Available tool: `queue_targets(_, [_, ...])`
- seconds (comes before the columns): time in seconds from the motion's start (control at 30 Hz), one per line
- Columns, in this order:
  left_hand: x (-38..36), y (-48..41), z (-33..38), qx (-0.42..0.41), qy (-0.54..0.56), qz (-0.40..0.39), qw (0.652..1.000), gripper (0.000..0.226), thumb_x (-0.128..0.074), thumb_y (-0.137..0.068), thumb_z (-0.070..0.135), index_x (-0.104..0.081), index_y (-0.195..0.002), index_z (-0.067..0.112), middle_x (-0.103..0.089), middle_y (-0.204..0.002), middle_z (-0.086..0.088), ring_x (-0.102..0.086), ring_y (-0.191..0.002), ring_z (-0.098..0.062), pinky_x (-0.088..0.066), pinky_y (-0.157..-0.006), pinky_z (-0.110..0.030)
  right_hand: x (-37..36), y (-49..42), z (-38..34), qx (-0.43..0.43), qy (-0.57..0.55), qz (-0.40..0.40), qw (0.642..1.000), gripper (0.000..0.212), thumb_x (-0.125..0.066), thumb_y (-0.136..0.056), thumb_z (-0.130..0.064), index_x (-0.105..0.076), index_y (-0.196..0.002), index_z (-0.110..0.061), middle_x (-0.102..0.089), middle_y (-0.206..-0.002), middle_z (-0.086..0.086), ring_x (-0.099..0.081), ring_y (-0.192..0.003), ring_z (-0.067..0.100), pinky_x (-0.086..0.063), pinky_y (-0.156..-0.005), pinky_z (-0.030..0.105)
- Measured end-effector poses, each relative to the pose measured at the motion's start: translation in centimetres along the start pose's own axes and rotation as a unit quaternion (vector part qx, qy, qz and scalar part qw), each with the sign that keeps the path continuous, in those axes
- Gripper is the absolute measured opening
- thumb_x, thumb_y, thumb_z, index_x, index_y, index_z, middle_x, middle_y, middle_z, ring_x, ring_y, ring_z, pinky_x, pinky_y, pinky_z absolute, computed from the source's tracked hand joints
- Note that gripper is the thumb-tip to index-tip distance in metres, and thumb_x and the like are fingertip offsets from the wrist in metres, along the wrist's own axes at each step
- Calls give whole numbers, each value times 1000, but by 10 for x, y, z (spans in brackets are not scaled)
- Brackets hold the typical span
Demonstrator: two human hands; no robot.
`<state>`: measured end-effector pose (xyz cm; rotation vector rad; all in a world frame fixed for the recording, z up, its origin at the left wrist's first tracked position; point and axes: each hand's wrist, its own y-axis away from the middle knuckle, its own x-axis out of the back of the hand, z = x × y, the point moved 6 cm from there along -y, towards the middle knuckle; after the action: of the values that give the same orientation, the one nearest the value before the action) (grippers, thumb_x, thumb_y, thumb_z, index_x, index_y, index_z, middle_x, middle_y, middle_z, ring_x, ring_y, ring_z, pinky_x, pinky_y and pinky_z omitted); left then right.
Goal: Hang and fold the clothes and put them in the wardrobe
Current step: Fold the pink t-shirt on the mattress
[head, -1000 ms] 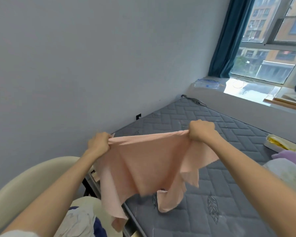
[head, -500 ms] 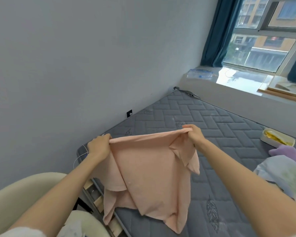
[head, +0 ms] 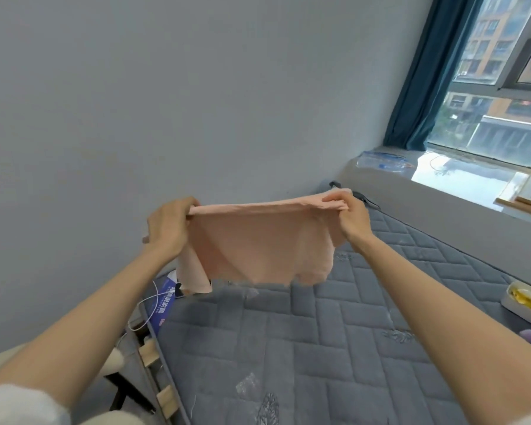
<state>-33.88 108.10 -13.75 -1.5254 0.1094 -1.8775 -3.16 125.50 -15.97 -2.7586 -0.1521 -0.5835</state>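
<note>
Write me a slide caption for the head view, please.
Left hand and right hand hold a pink garment over the grey mattress.

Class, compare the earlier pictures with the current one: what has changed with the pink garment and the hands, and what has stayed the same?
The left hand and right hand carried the pink garment up and forward over the mattress. Its lower part, which hung long, now swings up shorter. Nothing was let go: both hands still grip its top edge. The mattress is unchanged.

Grey mattress (head: 319,348) (herringbone quilting) carries a white tray (head: 515,311), contents seemingly yellow.
</note>
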Motion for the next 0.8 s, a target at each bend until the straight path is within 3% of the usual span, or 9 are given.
queue_targets(0.07, [-18, 17, -1, -18, 0, -49, 999, 29, -49, -87, 7, -64, -105, 26, -67, -99, -8, -60, -94, -34, -33, -66, -31, 5, 10, 14, 6, 85, 26, 996, 37, -39, -83, 3, -69, -93, -16, -64, -107, 10, -56, -97, 25, -35, -72, 27])
queue_targets(0.13, [-47, 42, -4, -44, 17, -124, 991, 34, -47, -86, 5, -62, -108, 27, -66, -102, -8, -60, -96, -33, -34, -66, -31, 5, 28, 35, 25, 242, 14, 970, 26, -47, -85, -4, -65, -100, -16, -61, -103, 13, -57, -98, 34, -37, -71, 32])
queue_targets(0.23, [-93, 94, -8, -73, -20, -238, 968, 42, -45, -86, 1, -55, -117, 28, -63, -113, -7, -58, -96, -27, -36, -68, -31, -14, 68, 74, 80, 487, -82, 866, 31, -57, -83, -17, -53, -114, -18, -59, -106, 7, -51, -103, 30, -36, -77, 35])
queue_targets(0.3, [-125, 139, -16, -70, -39, -294, 952, 47, -42, -88, -2, -49, -122, 30, -58, -120, -5, -56, -98, -23, -37, -72, -28, -32, 102, 107, 90, 571, -142, 804, 40, -64, -78, -23, -48, -115, -22, -58, -109, 1, -47, -106, 23, -33, -83, 31])
queue_targets(0.4, [-180, 214, -43, -56, -39, -346, 936, 50, -34, -90, 2, -44, -125, 37, -54, -130, -3, -52, -110, -24, -38, -85, -31, -57, 159, 174, 69, 623, -227, 746, 41, -67, -75, -23, -50, -112, -25, -55, -111, -1, -45, -110, 23, -34, -90, 30])
queue_targets(0.53, [-242, 313, -71, -61, -68, -401, 912, 55, -30, -92, 4, -36, -136, 36, -46, -141, 0, -47, -122, -21, -35, -96, -27, -78, 227, 262, 25, 641, -290, 710, 34, -53, -87, -9, -55, -119, -22, -54, -121, 3, -44, -116, 26, -35, -97, 33])
queue_targets(0.67, [-280, 403, -79, -40, -91, -435, 895, 63, -28, -92, 2, -25, -141, 41, -44, -141, 1, -44, -126, -19, -35, -95, -26, -95, 287, 309, 61, 640, -342, 685, 36, -49, -90, -3, -52, -124, -14, -46, -129, 6, -44, -120, 25, -37, -96, 32])
queue_targets(0.8, [-301, 469, -80, -1, -88, -461, 883, 68, -25, -93, 3, -11, -145, 46, -41, -144, -1, -41, -129, -20, -32, -98, -26, -102, 340, 350, 37, 623, -427, 654, 38, -48, -92, 1, -48, -128, -10, -46, -132, 8, -51, -119, 28, -44, -92, 35])
